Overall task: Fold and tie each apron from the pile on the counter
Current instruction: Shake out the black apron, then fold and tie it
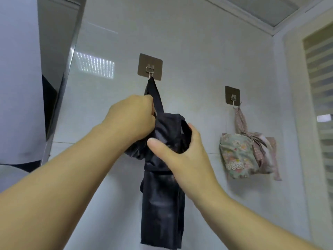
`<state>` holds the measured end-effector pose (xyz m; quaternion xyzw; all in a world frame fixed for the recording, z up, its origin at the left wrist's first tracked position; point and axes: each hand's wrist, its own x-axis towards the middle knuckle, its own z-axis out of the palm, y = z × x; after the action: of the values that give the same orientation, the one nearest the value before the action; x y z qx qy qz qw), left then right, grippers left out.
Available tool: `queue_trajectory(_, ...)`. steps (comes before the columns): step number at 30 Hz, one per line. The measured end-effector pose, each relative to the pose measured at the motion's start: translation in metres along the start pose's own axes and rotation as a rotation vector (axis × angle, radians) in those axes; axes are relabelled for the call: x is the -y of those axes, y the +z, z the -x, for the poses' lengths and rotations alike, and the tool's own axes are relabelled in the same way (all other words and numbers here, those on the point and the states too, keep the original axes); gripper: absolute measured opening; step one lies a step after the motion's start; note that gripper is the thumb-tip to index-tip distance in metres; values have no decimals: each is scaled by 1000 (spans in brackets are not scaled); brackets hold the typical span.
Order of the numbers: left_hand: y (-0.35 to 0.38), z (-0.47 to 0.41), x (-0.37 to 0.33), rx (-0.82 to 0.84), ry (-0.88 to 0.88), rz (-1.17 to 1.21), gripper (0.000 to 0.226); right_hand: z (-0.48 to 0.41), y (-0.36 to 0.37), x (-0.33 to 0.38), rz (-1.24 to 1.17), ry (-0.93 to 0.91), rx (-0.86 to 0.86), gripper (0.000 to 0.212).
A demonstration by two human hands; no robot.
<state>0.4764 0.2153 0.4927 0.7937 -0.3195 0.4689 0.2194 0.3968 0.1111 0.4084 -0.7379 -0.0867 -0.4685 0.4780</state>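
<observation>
In the centre of the frame we see a dark apron (162,204) hanging against the pale tiled wall (207,51); its strap (155,92) runs up to a metal hook (150,71) on a brown square pad just above the middle of the frame; the upper part is bunched into a knot-like bundle, and a long folded length hangs down to the bottom edge. Our left hand (133,116) is curled into a fist at the foot of the strap, gripping the cloth where the strap meets the bundle; our right hand (182,152) grips the bundle from the lower right, thumb across the front and fingers round the far side. At the right of the frame a floral apron (237,156), folded and tied into a bundle, hangs by its strap from a second hook (233,99), well apart from the dark one; a window (319,87) shows at the right edge; a shiny cabinet (59,60) fills the upper left.
</observation>
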Motion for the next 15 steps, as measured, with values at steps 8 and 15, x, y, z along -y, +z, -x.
queue_trajectory(8,3,18,-4,340,111,-199,24,-32,-39,-17,-32,165,1,23)
queue_trajectory(15,-21,21,-5,505,131,-305,45,-61,-74,-7,200,149,3,14)
